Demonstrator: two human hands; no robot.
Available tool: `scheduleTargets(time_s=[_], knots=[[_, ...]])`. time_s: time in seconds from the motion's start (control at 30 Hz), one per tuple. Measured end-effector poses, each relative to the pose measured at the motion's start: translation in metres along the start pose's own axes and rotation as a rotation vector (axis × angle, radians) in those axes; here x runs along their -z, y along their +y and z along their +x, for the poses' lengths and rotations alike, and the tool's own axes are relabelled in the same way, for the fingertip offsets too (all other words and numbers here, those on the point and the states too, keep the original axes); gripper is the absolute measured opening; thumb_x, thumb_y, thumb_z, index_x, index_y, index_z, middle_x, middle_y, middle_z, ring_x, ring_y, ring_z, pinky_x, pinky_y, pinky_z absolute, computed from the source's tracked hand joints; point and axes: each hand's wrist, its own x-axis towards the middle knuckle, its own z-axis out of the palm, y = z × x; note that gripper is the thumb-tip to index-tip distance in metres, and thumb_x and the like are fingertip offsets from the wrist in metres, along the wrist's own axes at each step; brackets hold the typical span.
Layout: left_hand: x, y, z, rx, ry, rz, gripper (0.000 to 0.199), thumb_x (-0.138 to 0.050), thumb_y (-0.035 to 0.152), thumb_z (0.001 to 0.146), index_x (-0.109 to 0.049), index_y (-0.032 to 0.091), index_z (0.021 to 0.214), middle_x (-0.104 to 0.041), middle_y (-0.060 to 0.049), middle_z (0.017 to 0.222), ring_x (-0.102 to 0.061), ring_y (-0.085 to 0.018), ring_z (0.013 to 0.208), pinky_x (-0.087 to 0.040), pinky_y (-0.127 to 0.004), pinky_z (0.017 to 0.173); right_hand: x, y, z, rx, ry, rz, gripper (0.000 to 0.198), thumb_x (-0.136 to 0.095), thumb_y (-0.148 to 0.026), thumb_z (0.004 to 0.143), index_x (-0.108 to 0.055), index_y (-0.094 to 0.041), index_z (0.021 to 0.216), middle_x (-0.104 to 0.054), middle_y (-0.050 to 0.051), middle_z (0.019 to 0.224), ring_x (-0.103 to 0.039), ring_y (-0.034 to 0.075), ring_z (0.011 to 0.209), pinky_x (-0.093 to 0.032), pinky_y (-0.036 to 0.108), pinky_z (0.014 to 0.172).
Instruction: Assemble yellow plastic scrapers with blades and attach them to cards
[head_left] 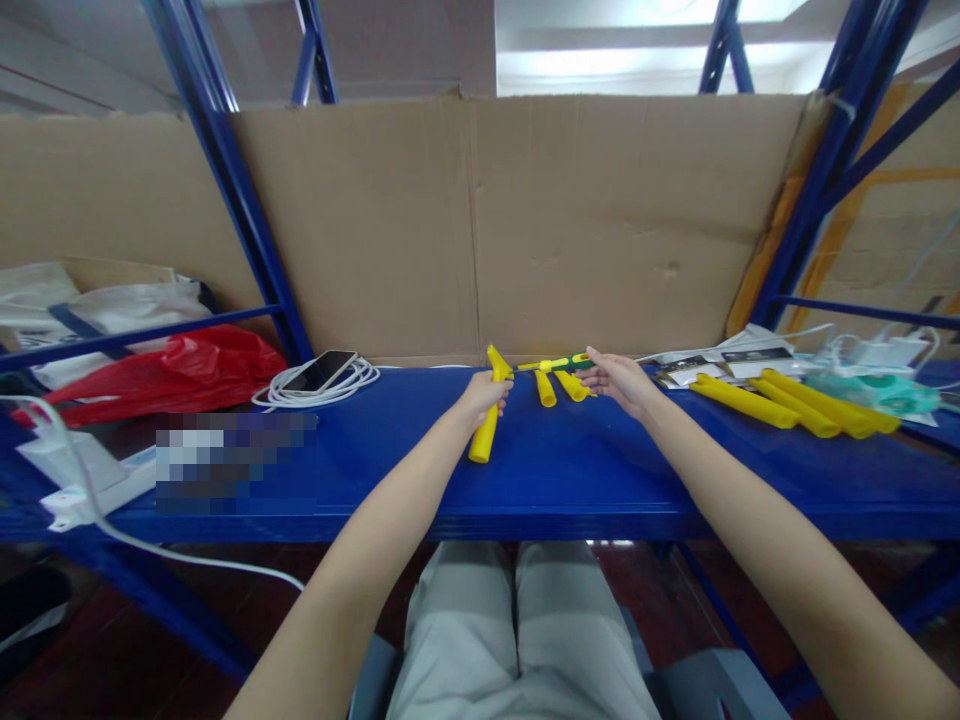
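My left hand (484, 397) is closed around a yellow tubular handle with a flared head (483, 440), held tilted over the blue table. The head sticks up above my fingers, and the tube's lower end points toward me. At the right, my right hand (619, 380) grips the green end of a yellow-and-green screwdriver (559, 364). Its shaft points left at the flared head; whether the tip touches it I cannot tell. Just behind and between my hands lie two shorter-looking yellow tubular pieces (545, 389), partly under the screwdriver.
Several yellow tubes (750, 402) lie at the right beside small packets (686, 370) and green plastic wrap (870, 392). A phone (322, 371) rests on a coiled white cable (360, 375) at the left, near a red bag (202, 372) and power strip (105, 492). Cardboard (375, 230) backs the table.
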Motion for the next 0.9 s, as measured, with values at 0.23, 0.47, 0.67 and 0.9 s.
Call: scheduleTargets(time_s=[0.23, 0.47, 0.67, 0.9], knots=[[0.0, 0.002, -0.003, -0.003, -0.004, 0.002, 0.007, -0.051, 0.007, 0.082, -0.052, 0.014, 0.081, -0.039, 0.009, 0.047, -0.036, -0.004, 0.033, -0.029, -0.019, 0.04, -0.002, 0.001, -0.001, 0.047, 0.052, -0.053, 0.016, -0.055, -0.029, 0.086, -0.053, -0.017, 0.096, -0.065, 0.001, 0.059, -0.054, 0.007, 0.041, -0.043, 0.016, 0.043], [-0.001, 0.002, -0.003, -0.002, 0.007, 0.006, 0.008, -0.052, 0.006, 0.081, -0.051, 0.014, 0.079, -0.039, 0.009, 0.047, -0.036, -0.004, 0.033, -0.028, -0.018, 0.04, -0.002, 0.0, -0.006, 0.082, 0.032, -0.106, 0.029, -0.049, -0.032, 0.09, -0.06, -0.012, 0.109, -0.064, 0.001, 0.054, -0.052, 0.005, 0.038, -0.041, 0.015, 0.042], [-0.001, 0.003, -0.004, -0.002, -0.009, -0.015, 0.012, -0.05, 0.006, 0.082, -0.048, 0.015, 0.075, -0.037, 0.009, 0.045, -0.035, -0.004, 0.032, -0.028, -0.018, 0.039, 0.002, 0.004, -0.001, 0.151, -0.032, -0.036, 0.035, -0.053, -0.032, 0.087, -0.059, -0.016, 0.117, -0.068, 0.003, 0.063, -0.06, 0.008, 0.048, -0.045, 0.017, 0.048], [-0.001, 0.003, -0.003, -0.005, 0.01, -0.011, 0.013, -0.05, 0.005, 0.081, -0.047, 0.015, 0.074, -0.037, 0.01, 0.044, -0.034, -0.004, 0.032, -0.027, -0.018, 0.038, 0.005, 0.007, 0.005, 0.18, -0.131, 0.013, 0.023, -0.056, -0.019, 0.084, -0.058, -0.017, 0.107, -0.072, 0.004, 0.078, -0.066, 0.01, 0.063, -0.049, 0.019, 0.058]])
